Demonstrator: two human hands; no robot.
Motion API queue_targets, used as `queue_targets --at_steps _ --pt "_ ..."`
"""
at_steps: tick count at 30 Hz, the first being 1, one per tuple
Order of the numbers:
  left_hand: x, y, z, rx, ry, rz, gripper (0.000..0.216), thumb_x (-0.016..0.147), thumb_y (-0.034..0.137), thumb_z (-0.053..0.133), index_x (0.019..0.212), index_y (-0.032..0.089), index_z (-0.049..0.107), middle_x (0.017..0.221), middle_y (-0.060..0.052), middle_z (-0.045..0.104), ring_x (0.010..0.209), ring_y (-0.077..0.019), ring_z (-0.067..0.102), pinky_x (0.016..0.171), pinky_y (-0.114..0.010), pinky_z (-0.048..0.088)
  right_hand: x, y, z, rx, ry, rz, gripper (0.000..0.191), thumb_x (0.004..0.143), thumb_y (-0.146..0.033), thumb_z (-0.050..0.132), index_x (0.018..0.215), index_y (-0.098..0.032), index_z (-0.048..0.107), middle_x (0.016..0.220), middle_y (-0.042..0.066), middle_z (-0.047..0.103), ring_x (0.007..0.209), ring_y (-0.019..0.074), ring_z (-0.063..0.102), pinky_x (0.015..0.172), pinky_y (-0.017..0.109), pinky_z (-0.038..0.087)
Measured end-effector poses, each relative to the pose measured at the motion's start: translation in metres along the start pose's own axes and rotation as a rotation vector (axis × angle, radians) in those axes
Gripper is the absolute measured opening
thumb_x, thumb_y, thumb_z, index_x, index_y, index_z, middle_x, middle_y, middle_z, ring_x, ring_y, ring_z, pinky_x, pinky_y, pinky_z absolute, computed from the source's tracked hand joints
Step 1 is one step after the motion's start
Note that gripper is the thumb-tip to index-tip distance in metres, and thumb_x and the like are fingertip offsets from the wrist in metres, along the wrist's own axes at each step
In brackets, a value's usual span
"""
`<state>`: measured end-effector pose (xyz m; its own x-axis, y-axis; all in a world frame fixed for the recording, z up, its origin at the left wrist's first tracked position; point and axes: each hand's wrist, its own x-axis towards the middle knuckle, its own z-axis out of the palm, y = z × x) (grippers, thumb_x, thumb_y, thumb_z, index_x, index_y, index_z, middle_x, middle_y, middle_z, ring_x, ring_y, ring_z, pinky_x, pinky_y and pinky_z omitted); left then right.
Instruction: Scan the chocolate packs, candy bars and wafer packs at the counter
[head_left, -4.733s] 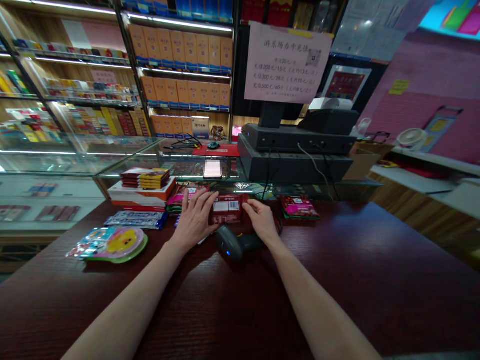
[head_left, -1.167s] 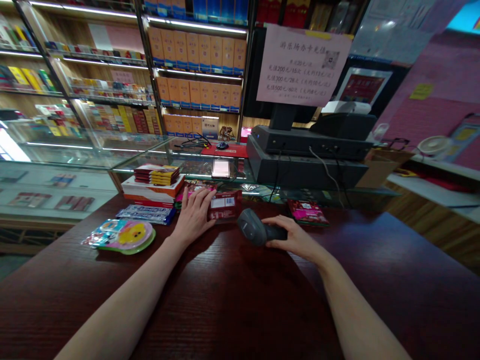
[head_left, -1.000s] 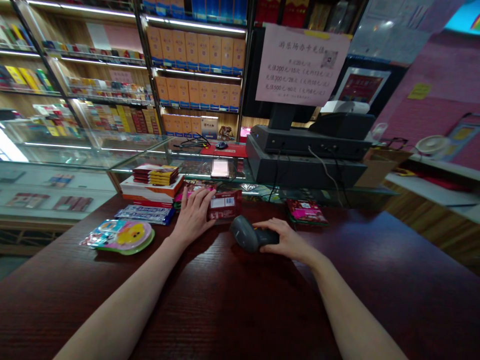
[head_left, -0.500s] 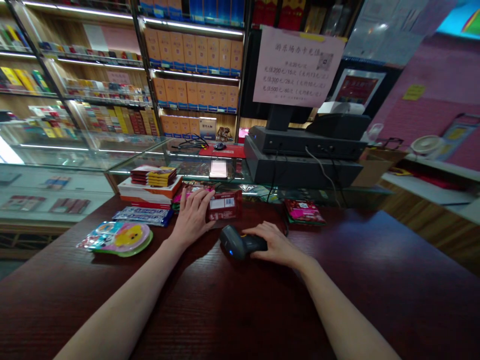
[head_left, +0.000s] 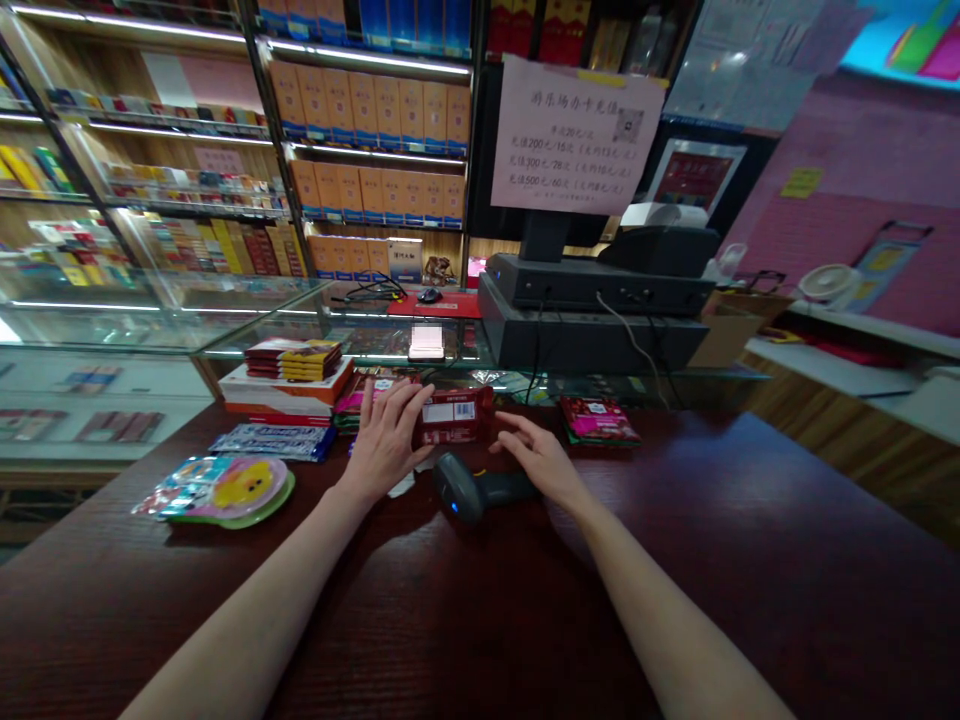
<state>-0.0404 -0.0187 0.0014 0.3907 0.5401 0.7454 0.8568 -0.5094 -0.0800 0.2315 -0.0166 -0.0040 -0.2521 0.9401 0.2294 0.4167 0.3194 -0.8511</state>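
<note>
Stocked shelves [head_left: 375,154] and scanner [head_left: 459,490] show a shop.

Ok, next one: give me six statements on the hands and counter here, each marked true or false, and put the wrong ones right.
1. The scanner lies on the table. True.
2. The left grip is at the left end of the red packet. True.
3. The right grip is wrapped around the scanner's handle. False: it is open, not closed around the handle.
4. The red packet's barcode is turned out of sight. False: it shows to the camera.
5. The yellow packets lie directly on the table. False: they sit on an orange-and-white box.
6. The computer mouse is behind the red packet. True.
</note>
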Motion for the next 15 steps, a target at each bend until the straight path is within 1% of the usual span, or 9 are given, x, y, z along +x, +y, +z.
queue_targets --at_steps 3,7,9,11,13,15 --pt "0.002 0.003 0.001 -0.010 -0.007 0.006 0.090 0.084 0.031 0.072 0.158 0.025 0.020 0.143 -0.014 0.051 0.140 -0.0344 0.043 0.126 -0.064 0.012 0.008 -0.002 0.006 0.055 0.043 0.011 0.052 0.094 -0.048 0.054 0.137 -0.019 0.057 0.086 0.004 0.079 0.088 0.0232 0.072 0.091 0.039 0.051" --pt "0.001 0.005 0.004 -0.016 -0.035 0.025 0.089 0.083 0.029 0.073 0.157 0.025 0.024 0.144 -0.014 0.051 0.141 -0.0345 0.042 0.126 -0.063 0.012 0.014 0.000 0.012 0.147 0.068 0.039 0.049 0.091 -0.048 0.058 0.130 -0.017 0.061 0.084 0.006 0.080 0.083 0.0231 0.073 0.086 0.037 0.053" --pt "0.002 0.006 0.005 -0.024 -0.049 0.035 0.090 0.081 0.027 0.075 0.156 0.025 0.025 0.144 -0.014 0.051 0.140 -0.0345 0.043 0.126 -0.064 0.011 0.015 0.002 0.015 0.193 0.065 0.049 0.044 0.090 -0.049 0.059 0.120 -0.017 0.065 0.083 0.007 0.080 0.080 0.0226 0.073 0.081 0.035 0.054" --pt "0.002 0.007 0.005 -0.034 -0.061 0.047 0.091 0.080 0.024 0.076 0.156 0.025 0.026 0.144 -0.014 0.050 0.140 -0.0343 0.043 0.125 -0.064 0.011 0.016 0.003 0.016 0.219 0.073 0.060 0.037 0.089 -0.050 0.059 0.105 -0.018 0.069 0.080 0.007 0.079 0.074 0.0218 0.073 0.074 0.032 0.055" --pt "0.002 0.008 0.005 -0.037 -0.061 0.054 0.092 0.078 0.023 0.077 0.156 0.025 0.027 0.146 -0.015 0.047 0.140 -0.0344 0.043 0.125 -0.065 0.011 0.016 0.004 0.017 0.242 0.095 0.068 0.032 0.087 -0.051 0.060 0.090 -0.020 0.069 0.077 0.006 0.079 0.071 0.0213 0.073 0.070 0.031 0.054" --pt "0.003 0.009 0.006 -0.033 -0.049 0.047 0.091 0.077 0.023 0.079 0.155 0.026 0.030 0.149 -0.016 0.041 0.141 -0.0352 0.040 0.124 -0.065 0.014 0.016 0.004 0.017 0.272 0.115 0.073 0.031 0.085 -0.051 0.062 0.084 -0.020 0.068 0.076 0.006 0.078 0.071 0.0213 0.073 0.070 0.030 0.054"
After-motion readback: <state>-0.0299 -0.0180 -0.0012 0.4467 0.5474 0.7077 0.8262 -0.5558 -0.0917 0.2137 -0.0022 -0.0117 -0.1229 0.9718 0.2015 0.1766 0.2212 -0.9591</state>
